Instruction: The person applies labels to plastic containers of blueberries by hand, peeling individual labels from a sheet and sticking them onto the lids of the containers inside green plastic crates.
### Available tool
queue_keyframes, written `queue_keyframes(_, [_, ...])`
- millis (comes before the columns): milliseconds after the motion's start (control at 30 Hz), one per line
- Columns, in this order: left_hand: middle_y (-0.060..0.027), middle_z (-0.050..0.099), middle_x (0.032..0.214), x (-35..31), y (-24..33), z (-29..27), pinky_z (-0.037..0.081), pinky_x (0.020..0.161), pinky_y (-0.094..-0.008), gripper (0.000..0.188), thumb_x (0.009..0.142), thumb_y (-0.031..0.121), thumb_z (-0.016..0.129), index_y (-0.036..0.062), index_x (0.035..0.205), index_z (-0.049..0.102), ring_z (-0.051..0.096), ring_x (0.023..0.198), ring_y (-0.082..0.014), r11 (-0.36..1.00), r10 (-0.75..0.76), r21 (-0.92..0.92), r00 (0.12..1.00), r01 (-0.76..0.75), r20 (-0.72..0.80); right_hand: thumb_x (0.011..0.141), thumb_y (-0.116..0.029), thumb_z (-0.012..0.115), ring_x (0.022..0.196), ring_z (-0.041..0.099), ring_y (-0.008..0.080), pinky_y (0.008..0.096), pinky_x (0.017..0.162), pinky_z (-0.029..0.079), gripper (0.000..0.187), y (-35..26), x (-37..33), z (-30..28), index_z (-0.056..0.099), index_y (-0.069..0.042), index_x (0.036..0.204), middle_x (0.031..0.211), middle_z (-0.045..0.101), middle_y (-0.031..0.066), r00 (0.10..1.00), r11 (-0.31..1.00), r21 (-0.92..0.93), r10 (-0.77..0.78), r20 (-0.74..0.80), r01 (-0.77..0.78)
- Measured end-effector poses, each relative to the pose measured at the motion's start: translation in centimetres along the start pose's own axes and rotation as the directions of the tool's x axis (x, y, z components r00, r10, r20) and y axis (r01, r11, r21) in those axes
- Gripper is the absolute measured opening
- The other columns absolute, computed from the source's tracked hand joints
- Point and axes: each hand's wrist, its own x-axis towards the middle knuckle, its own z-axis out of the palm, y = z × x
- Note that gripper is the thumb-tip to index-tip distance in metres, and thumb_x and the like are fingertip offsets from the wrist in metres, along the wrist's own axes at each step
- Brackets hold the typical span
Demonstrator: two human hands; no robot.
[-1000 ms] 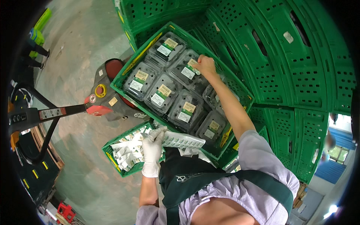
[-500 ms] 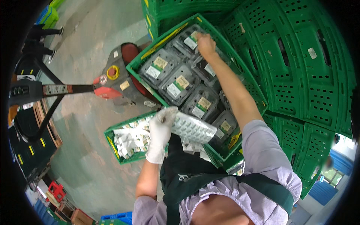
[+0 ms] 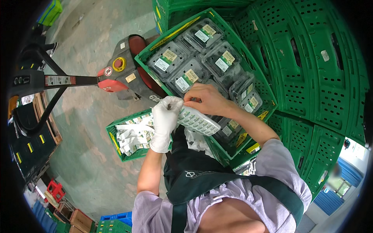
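My left hand [image 3: 164, 121], in a white glove, grips the upper end of a strip of green-and-white stickers [image 3: 197, 122], which hangs down to the right. My bare right hand [image 3: 209, 98] meets it there, thumb and fingers pinched at the strip's upper edge; the exact fingertip contact is partly hidden. Under both hands, a green crate [image 3: 268, 92] holds several clear lidded plastic boxes [image 3: 224, 61] with labels on top. The boxes' dark contents cannot be made out. My right forearm covers some of the lower boxes.
A smaller green crate [image 3: 134, 156] full of crumpled label strips [image 3: 134, 136] stands left of my body. Beyond it is a red-and-grey pallet truck [image 3: 126, 75] with a long handle. Stacked green crates [image 3: 311, 50] rise like a wall on the right.
My right hand has come back from a box at the crate's far end to the sticker strip in my left hand. The left hand has risen slightly, still holding the strip.
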Motion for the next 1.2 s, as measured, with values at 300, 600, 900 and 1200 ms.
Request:
queue_keyframes(300, [0.0024, 0.053, 0.058, 0.7, -1.3, -3.2, 0.036, 0.049, -0.0195, 0.012, 0.073, 0.008, 0.07, -0.0004, 0.069, 0.061, 0.042, 0.053, -0.0032, 0.992, -0.095, -0.088, 0.989, 0.086, -0.111, 0.08, -0.016, 0.062, 0.062, 0.054, 0.0064, 0.0228, 0.051, 0.045, 0.016, 3.4, 3.9, 1.4, 0.058, -0.001, 0.078, 0.07, 0.059, 0.0018, 0.958, 0.907, 0.336, 0.283, -0.04, -0.254])
queue_keyframes(600, [0.0031, 0.055, 0.065, 0.5, -1.9, -3.7, 0.037, 0.054, -0.0181, 0.008, 0.074, 0.005, 0.067, -0.0001, 0.076, 0.062, 0.045, 0.059, -0.003, 1.0, 0.005, -0.023, 0.997, -0.007, -0.081, 0.075, -0.023, 0.069, 0.068, 0.057, 0.0085, 0.0218, 0.058, 0.048, 0.024, 0.9, 4.6, 1.9, 0.064, -0.003, 0.088, 0.077, 0.063, 0.0027, 0.967, 0.963, 0.222, 0.098, 0.236, -0.152])
queue_keyframes(900, [0.003, 0.055, 0.067, 0.2, -2.4, -6.2, 0.039, 0.055, -0.0175, 0.008, 0.074, 0.005, 0.067, 0.0012, 0.077, 0.06, 0.047, 0.059, -0.003, 0.964, -0.116, -0.246, 0.993, 0.106, -0.029, 0.073, -0.018, 0.069, 0.051, 0.049, 0.0045, 0.0184, 0.046, 0.04, 0.014, 7.7, 8.3, 3.1, 0.067, -0.006, 0.08, 0.065, 0.059, -0.001, 0.836, 0.795, 0.424, 0.53, -0.142, -0.433])
queue_keyframes(1200, [0.0008, 0.056, 0.072, -1.5, -2.2, -9.3, 0.04, 0.057, -0.0187, 0.007, 0.08, 0.009, 0.062, 0.0043, 0.081, 0.057, 0.05, 0.06, -0.0057, 0.826, -0.061, -0.556, 0.995, 0.093, 0.076, 0.064, -0.033, 0.073, 0.072, 0.062, 0.0341, 0.0405, 0.059, 0.051, 0.035, 14.3, 13.5, 6.6, 0.066, -0.001, 0.078, 0.077, 0.063, 0.0195, 0.729, 0.701, -0.246, 0.556, -0.399, -0.669])
